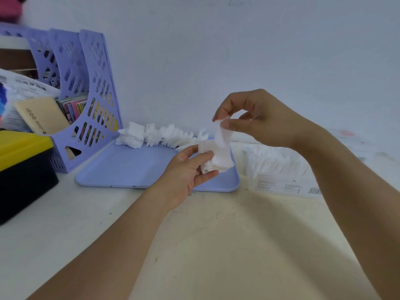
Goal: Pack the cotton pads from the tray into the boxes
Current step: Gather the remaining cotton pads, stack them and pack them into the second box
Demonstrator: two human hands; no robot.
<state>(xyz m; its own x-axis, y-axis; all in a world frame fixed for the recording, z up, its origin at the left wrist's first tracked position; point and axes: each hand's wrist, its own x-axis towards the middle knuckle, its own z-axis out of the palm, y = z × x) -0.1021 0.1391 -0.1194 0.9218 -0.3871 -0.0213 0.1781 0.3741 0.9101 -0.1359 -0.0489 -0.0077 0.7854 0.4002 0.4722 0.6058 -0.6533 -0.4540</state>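
Obs., standing by the worktop [216, 245]:

2 hands in view, both raised over the near-right part of 1 lilac tray [129, 167]. Left hand [186, 172] palm-up, fingers and thumb curled round a small stack of cotton pads [218, 156]; exact no. in stack can't be told. Right hand [257, 118] above it, thumb and forefinger pinching the top edge of 1 single pad [223, 135], which hangs down and touches the stack below.

Tray lies flat toward the back of the worktop, left of centre. Along the tray's far edge: 1 loose row of remaining pads [158, 134], standing on edge, bunched at the left end; too many and too blurred to count.

Just right of the tray: 1 clear box [281, 169] w/ white pads packed inside, label on its near face; print unreadable.

Left-back of worktop: 1 lilac perforated file rack [95, 100], papers and cards inside. At the left edge: 1 black bin w/ yellow lid [23, 161].
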